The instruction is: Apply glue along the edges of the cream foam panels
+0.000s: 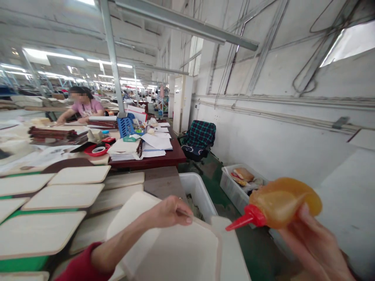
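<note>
Brown counter (164, 181): flat cream rounded-corner panels (67, 196) in rows; whether finished, can't tell.
White plastic bin (191, 180): beside counter, blurred scraps inside.
Cream bordered panel (181, 249): near counter's edge, left hand (171, 212) pinching its rim; looks mid-work.
Red-nozzled amber plastic bottle (288, 201): right hand (312, 238) wrapped round; fill level, tip contact unclear.

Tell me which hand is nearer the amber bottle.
Right. The right hand grips the bottle; the left hand is apart from it, beyond the red nozzle, holding a pale panel.

blue basket (125, 127) near stacked papers (124, 149), red dish (88, 151) holding what may be tape (99, 149), plaid-draped chair (197, 138), white cabinet (181, 104)
</note>
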Demonstrator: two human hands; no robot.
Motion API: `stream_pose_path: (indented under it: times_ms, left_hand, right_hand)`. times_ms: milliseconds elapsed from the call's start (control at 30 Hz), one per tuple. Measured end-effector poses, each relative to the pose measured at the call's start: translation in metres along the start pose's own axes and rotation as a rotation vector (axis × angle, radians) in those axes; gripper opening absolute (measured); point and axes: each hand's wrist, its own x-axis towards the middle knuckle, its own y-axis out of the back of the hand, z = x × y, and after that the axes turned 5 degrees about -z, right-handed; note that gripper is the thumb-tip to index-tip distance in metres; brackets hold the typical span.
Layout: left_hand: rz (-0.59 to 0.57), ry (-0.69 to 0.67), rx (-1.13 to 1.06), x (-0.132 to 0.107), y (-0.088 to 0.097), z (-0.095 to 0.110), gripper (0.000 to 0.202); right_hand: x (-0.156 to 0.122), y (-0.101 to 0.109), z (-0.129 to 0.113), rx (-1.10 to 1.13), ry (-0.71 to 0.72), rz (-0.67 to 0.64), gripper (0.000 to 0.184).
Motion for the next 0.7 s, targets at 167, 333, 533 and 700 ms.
stream_pose_path:
  times_ms: [167,333,533,700]
  left_hand:
    - [-0.076,-0.053,0.046,-0.034,0.029,0.019,0.034]
    - [-0.148,-0.028,0.030,-0.057,0.028,0.043,0.031]
    - [-0.156,0.062,0.031,-0.066,0.011,0.065,0.029]
    - [-0.158,0.096,0.011,-0.070,0.000,0.080,0.035]
  right_hand:
    - [-0.012,-0.024,0.011,-0.015,-0.018,-0.195,0.032]
    - [-0.008,-0.022,0.015,-0.139,0.007,-0.373,0.031]
    - [-0.011,-0.034,0.006,-0.146,-0.090,-0.653,0.062]
    - [-0.013,-0.031,0.001,-0.140,-0.110,-0.688,0.071]
